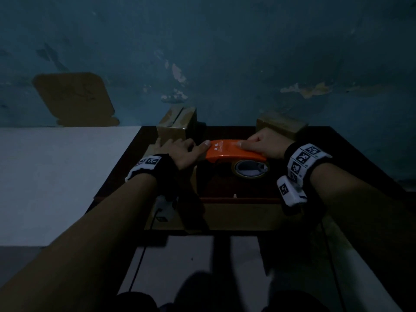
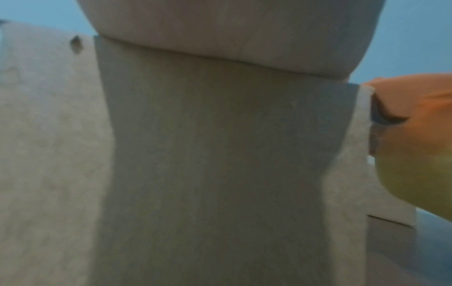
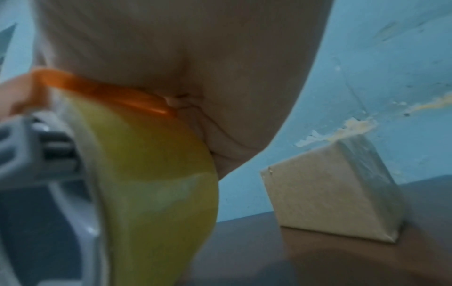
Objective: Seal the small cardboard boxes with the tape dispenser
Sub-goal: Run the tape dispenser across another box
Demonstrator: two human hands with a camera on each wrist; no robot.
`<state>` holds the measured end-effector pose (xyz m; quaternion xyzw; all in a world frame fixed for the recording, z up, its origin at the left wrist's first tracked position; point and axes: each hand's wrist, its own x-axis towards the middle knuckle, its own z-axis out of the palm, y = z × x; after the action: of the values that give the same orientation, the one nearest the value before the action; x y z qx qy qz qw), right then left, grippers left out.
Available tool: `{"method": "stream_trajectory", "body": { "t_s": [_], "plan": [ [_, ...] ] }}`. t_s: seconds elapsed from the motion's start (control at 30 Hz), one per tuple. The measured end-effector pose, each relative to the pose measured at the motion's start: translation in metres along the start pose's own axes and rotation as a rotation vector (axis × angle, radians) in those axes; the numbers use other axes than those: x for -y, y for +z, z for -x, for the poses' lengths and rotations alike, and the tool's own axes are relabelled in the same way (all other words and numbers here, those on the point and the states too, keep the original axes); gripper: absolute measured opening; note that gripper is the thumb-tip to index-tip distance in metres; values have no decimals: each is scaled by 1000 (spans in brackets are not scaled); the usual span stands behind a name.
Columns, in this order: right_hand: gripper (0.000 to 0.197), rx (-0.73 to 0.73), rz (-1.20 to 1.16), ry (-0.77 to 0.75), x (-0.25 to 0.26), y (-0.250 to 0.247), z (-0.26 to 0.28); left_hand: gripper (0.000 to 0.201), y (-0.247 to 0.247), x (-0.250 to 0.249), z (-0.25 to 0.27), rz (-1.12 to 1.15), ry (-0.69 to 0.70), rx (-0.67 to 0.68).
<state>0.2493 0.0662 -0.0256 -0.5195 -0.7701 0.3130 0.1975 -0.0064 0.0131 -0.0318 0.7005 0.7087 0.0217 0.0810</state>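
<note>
In the head view my right hand [image 1: 258, 144] grips the orange tape dispenser [image 1: 234, 152] from above; its yellowish tape roll [image 1: 249, 170] hangs below. The right wrist view shows the palm wrapped over the orange handle [image 3: 110, 92] and the tape roll [image 3: 151, 174]. My left hand [image 1: 177, 149] lies flat on top of a small cardboard box [image 1: 155, 148], its thumb stretched out to the dispenser's left end. In the left wrist view the palm sits on that cardboard box [image 2: 220, 154], with the tape dispenser [image 2: 415, 108] at the right edge.
A second cardboard box [image 1: 176, 123], its top flaps parted, stands against the blue wall behind my left hand. A closed box [image 1: 281, 123] stands at the back right, also seen as the closed box [image 3: 330, 193]. The dark table [image 1: 236, 185] is small; a white surface [image 1: 67, 176] lies to its left.
</note>
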Motion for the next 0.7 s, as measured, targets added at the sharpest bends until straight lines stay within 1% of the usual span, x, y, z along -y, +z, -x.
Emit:
{"method": "stream_trajectory", "body": {
  "t_s": [0.07, 0.2, 0.43, 0.57, 0.7],
  "plan": [
    [54, 0, -3, 14, -3, 2, 2, 90, 1, 1, -1, -11, 10, 1],
    [39, 13, -28, 42, -6, 0, 6, 96, 2, 3, -3, 13, 3, -6],
    [35, 26, -33, 43, -13, -3, 7, 105, 3, 3, -6, 22, -15, 6],
    [35, 47, -65, 53, -16, -3, 6, 96, 6, 5, -9, 28, 5, -19],
    [36, 120, 14, 99, -7, -5, 5, 79, 8, 9, -11, 18, 11, -46]
  ]
}}
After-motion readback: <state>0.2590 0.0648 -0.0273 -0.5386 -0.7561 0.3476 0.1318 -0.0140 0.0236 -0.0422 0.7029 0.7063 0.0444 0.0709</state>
